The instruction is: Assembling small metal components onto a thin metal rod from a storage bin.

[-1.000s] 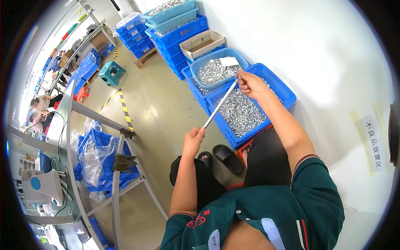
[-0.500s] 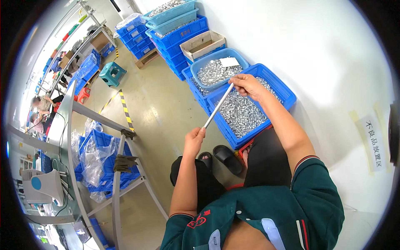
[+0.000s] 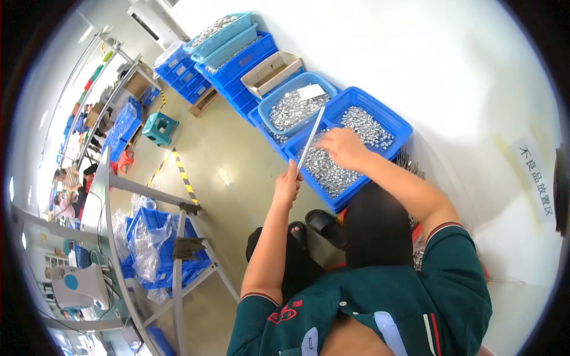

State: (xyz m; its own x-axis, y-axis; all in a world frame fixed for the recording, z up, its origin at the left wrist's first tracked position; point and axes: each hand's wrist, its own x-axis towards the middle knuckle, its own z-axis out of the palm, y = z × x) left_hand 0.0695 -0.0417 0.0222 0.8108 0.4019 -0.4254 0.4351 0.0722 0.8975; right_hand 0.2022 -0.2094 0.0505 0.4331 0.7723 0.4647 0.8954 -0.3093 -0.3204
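Observation:
My left hand is closed around the lower end of a thin silvery rod, which tilts up and away over the near edge of a blue plastic crate. Small shiny metal parts, ring-like or tubular, fill much of that crate. Over their middle reaches my right hand, apart from the rod. Its fingers bend down together at the parts, and whatever is between the fingertips is too small to make out.
Beyond the crate stands a light-blue basket of similar parts, with an open cardboard box and stacked crates behind. A metal-framed table is at my left, near a blue crate with plastic wrap. A green stool stands farther off.
My right hand has let go of the rod's upper end and moved down to the metal parts. My left hand still holds the rod, now more upright.

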